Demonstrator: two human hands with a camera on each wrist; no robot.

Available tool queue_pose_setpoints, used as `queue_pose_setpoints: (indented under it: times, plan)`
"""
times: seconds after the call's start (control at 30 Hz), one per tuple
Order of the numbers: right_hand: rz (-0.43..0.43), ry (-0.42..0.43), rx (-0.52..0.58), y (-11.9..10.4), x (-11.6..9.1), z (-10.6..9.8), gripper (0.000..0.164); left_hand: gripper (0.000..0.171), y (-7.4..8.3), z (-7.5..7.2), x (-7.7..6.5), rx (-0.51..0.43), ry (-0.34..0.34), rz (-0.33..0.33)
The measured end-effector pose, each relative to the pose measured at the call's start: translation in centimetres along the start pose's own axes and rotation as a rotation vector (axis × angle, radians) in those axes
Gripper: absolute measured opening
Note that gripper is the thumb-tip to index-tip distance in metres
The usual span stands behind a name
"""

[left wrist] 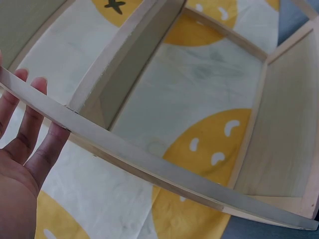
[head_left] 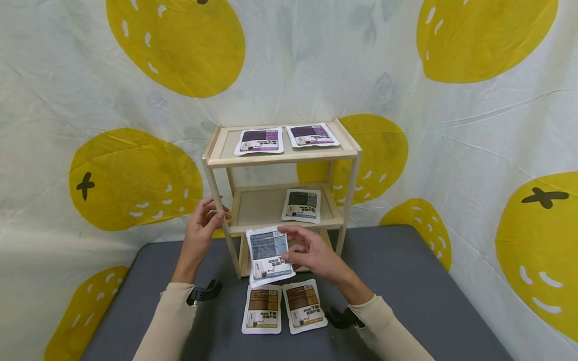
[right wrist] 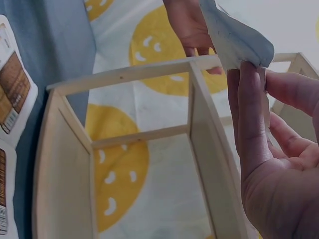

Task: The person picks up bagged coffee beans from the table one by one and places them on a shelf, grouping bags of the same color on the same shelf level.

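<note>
My right hand [head_left: 313, 253] pinches a white pouch with a blue-grey label [head_left: 270, 254] by its right side, just in front of the shelf's middle level. The right wrist view shows the pouch [right wrist: 239, 37] edge-on between thumb and fingers. My left hand [head_left: 202, 228] holds the left front post of the small wooden shelf [head_left: 282, 160], and its fingers [left wrist: 47, 149] show against that post in the left wrist view. A dark-labelled pouch [head_left: 302, 205] lies on the right of the middle level. On the top level lie two purple-labelled pouches, a left one [head_left: 259, 141] and a right one [head_left: 312, 135].
Two brown-labelled pouches, a left one [head_left: 262, 309] and a right one [head_left: 304, 306], lie side by side on the dark grey table [head_left: 406, 281] before the shelf. Behind the shelf hangs a white cloth [head_left: 289, 65] with big yellow fruit prints.
</note>
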State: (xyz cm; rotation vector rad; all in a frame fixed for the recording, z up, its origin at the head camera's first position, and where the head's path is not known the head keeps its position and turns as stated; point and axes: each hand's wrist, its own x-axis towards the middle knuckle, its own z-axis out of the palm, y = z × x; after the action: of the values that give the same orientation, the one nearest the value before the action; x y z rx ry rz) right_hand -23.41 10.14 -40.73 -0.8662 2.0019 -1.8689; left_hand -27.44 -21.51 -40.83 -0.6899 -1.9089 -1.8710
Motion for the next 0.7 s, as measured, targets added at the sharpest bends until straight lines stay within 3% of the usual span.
queue_pose_setpoints:
  times: [0.7]
  plan:
    - [-0.013,-0.015,-0.001,-1.8,3.1,-2.8,0.065,0.039,0.1,0.0,-0.1,0.027,0.012,-0.021]
